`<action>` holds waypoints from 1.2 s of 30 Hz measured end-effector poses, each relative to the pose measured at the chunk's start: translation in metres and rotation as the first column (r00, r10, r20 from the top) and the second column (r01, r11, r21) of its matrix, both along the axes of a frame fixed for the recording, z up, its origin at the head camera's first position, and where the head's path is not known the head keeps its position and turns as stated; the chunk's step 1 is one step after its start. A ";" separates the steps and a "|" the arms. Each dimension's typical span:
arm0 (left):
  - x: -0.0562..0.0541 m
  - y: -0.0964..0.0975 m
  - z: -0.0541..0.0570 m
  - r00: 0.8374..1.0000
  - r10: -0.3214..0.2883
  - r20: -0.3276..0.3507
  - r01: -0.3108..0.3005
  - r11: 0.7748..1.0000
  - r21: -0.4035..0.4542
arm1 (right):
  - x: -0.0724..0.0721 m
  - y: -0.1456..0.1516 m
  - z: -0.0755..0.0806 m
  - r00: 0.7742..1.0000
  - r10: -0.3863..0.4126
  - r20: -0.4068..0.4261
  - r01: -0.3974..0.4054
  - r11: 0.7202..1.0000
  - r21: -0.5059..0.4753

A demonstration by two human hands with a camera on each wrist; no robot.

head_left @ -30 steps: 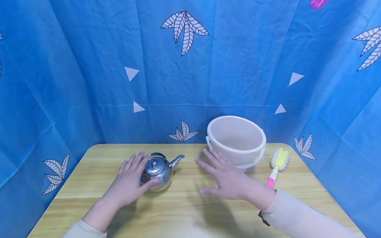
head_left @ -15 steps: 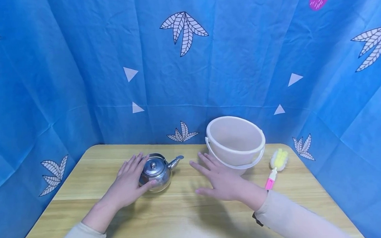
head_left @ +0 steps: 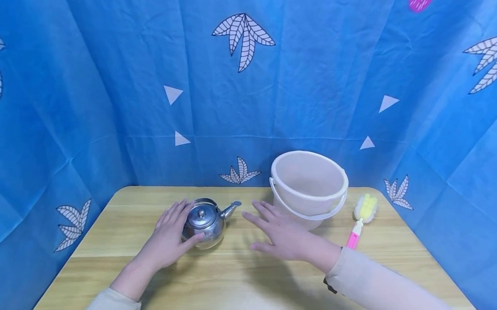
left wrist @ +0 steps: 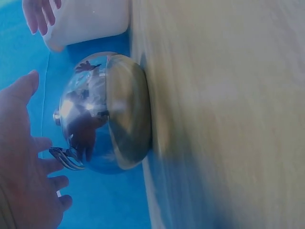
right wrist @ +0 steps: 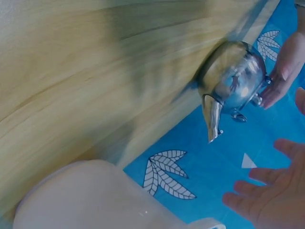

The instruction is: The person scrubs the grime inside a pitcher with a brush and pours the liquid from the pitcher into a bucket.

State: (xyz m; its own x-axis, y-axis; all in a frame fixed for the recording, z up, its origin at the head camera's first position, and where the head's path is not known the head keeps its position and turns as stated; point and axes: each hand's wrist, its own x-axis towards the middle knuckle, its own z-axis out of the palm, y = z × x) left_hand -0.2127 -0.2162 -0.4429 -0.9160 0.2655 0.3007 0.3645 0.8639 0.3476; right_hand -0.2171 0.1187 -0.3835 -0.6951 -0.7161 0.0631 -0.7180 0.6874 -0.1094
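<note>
A shiny metal teapot [head_left: 207, 227] stands upright on the wooden table, its lid on and its spout pointing right. My left hand [head_left: 169, 238] hovers at its left side with fingers extended and thumb across its front in the head view. In the left wrist view, the fingers [left wrist: 57, 182] appear close to the teapot's raised handle [left wrist: 66, 157]. My right hand [head_left: 282, 234] is held over the table between teapot and bucket, fingers spread and holding nothing. Behind it stands a white bucket [head_left: 305, 207], its bail handle hanging down in front.
To the right of the bucket lies a bottle brush [head_left: 365, 209] with a yellow and white sponge head and a pink handle, partly hidden by my right arm. A blue patterned curtain [head_left: 246, 109] hangs behind and on both sides of the table [head_left: 221, 285].
My right hand has drifted left, away from the bucket and toward the teapot. The left hand stays almost in place beside the teapot, and the objects have not moved.
</note>
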 end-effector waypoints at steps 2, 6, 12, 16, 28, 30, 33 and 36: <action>-0.001 0.000 0.000 1.000 0.000 0.001 0.000 1.000 0.006 | -0.001 -0.001 -0.002 1.000 0.002 -0.005 -0.002 1.000 0.002; -0.001 -0.001 -0.001 1.000 0.003 0.010 -0.003 1.000 0.021 | -0.003 -0.005 -0.005 1.000 0.009 -0.004 -0.009 1.000 0.002; 0.000 -0.001 -0.004 1.000 -0.002 0.010 0.001 0.999 0.052 | -0.004 -0.011 -0.007 1.000 0.027 -0.002 -0.027 1.000 -0.012; 0.000 -0.002 -0.007 1.000 0.002 0.006 -0.003 0.998 0.063 | -0.005 -0.016 -0.009 0.999 0.044 -0.019 -0.045 0.999 -0.018; -0.003 -0.001 -0.012 0.999 0.007 0.045 -0.012 0.995 0.100 | -0.008 -0.023 -0.008 0.997 0.070 -0.034 -0.072 0.996 -0.053; -0.003 -0.001 -0.012 0.999 0.010 0.053 -0.016 0.995 0.102 | -0.008 -0.025 -0.007 0.997 0.074 -0.035 -0.076 0.995 -0.061; -0.003 -0.001 -0.012 0.998 0.012 0.060 -0.019 0.994 0.107 | -0.010 -0.027 -0.006 0.997 0.074 -0.038 -0.077 0.995 -0.064; -0.005 -0.001 -0.012 0.997 0.015 0.069 -0.024 0.993 0.119 | -0.012 -0.030 -0.007 0.996 0.072 -0.043 -0.074 0.996 -0.059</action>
State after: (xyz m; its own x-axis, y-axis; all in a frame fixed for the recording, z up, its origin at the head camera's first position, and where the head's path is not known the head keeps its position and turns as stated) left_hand -0.2176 -0.2170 -0.4553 -0.9401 0.2132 0.2660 0.3199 0.8213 0.4724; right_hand -0.2289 0.0882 -0.3900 -0.6372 -0.7587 0.1351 -0.7707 0.6262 -0.1183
